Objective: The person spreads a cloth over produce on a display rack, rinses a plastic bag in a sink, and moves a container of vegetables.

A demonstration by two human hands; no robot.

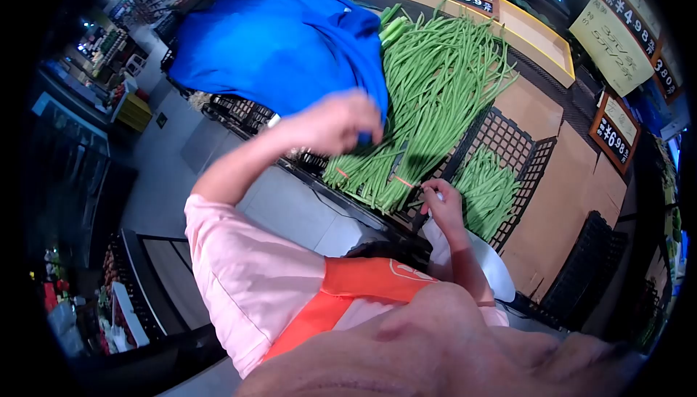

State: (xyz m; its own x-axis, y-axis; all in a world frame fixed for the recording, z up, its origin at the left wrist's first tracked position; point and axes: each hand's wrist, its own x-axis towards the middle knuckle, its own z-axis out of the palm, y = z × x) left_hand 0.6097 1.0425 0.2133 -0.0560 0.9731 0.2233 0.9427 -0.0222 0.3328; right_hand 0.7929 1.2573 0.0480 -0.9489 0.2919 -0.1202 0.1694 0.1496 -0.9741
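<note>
A blue cloth (pixel 283 41) is draped over the left part of the produce stand. My left hand (pixel 337 121), smeared by motion, is closed on the cloth's near edge, and a bit of blue shows under its fingers. Beside the cloth lies a large heap of long green beans (pixel 443 70), with orange bands around some bundles near their close ends. My right hand (pixel 444 205) is at the near end of a banded bundle, thumb and fingers pinched together. What it pinches is too small to make out.
A black plastic crate (pixel 534 157) with shorter green beans (pixel 486 190) stands to the right. Beyond it lies brown cardboard (pixel 588 179). Price signs (pixel 617 132) and a yellow tray (pixel 537 34) line the back. A white bag (pixel 490 270) hangs close to my right forearm.
</note>
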